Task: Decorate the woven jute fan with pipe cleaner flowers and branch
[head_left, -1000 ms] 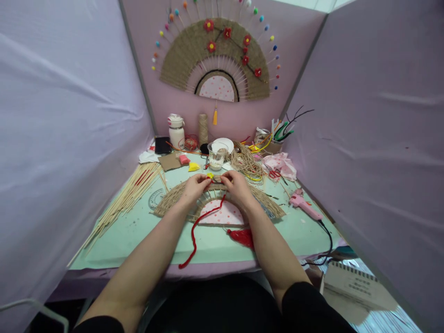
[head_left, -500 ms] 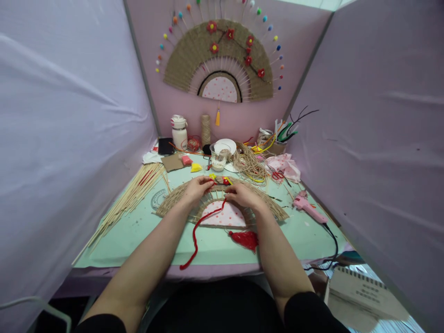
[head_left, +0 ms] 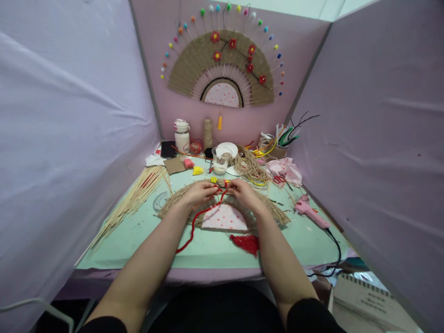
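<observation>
A red pipe cleaner [head_left: 193, 230] runs from my fingertips down across the fan toward the table's front edge. My left hand [head_left: 204, 193] pinches its bent end, and my right hand [head_left: 239, 190] pinches it just to the right. Both hands are held over the upper middle of a woven twine fan [head_left: 275, 209] lying on the table. The fan has a white, pink-dotted half-circle [head_left: 225, 217] at its base and a red tassel [head_left: 245, 243] below. A yellow flower piece [head_left: 214, 180] shows at the fan's upper edge, beyond my fingers.
Thin bamboo sticks [head_left: 130, 203] lie at left by a clear protractor [head_left: 160, 201]. At right are a pink glue gun [head_left: 311, 213] with its cord and red scissors [head_left: 279, 179]. Twine [head_left: 251, 164], a plastic cup [head_left: 219, 162] and a white bottle [head_left: 182, 136] stand behind. A finished fan [head_left: 194, 60] hangs on the wall.
My hands have come closer together, the right one shifting up to the pipe cleaner near the left fingertips. The pipe cleaner's loose end has swung left behind my left forearm. The view has tilted slightly up.
</observation>
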Demonstrator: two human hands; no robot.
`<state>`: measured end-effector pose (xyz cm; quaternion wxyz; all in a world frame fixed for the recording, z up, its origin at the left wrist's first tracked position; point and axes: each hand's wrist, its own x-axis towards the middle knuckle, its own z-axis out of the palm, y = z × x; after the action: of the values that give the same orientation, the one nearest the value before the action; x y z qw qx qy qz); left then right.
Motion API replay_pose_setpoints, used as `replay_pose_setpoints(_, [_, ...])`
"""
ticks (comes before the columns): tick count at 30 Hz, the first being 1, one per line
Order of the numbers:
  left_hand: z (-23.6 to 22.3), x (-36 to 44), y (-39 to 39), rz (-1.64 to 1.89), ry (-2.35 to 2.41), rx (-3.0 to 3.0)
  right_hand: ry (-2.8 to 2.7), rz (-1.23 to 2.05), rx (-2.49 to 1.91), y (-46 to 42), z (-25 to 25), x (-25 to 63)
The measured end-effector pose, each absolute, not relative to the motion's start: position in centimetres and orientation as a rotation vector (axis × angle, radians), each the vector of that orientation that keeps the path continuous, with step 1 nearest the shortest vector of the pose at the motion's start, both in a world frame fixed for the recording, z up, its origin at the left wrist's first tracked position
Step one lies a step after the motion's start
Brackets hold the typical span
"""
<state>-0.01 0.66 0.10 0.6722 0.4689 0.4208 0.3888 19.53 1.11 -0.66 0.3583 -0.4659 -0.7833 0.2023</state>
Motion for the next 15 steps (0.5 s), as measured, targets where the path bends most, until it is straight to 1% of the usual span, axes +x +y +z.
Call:
replay_pose_setpoints(5, [-0.01,-0.16,0.64,0.694,0.804,1.119,-1.944,0.412,-1.085,1.17,-0.68,19.21])
replay_pose_setpoints(8, [0.01,-0.07,0.82,0.713,0.816,1.249,-1.958,0.379,-1.035,1.27,-0.81,19.13])
replay_pose_setpoints(13, [0.48,-0.1,1.04,0.787,0.824,1.368,-1.986,0.179,-1.008,1.1,-0.6,18.99])
replay_pose_setpoints(15, [0.71,-0.04,0.91,0.801,0.821,1.39,-1.999,0.166,-0.995,0.97,-0.49,18.87])
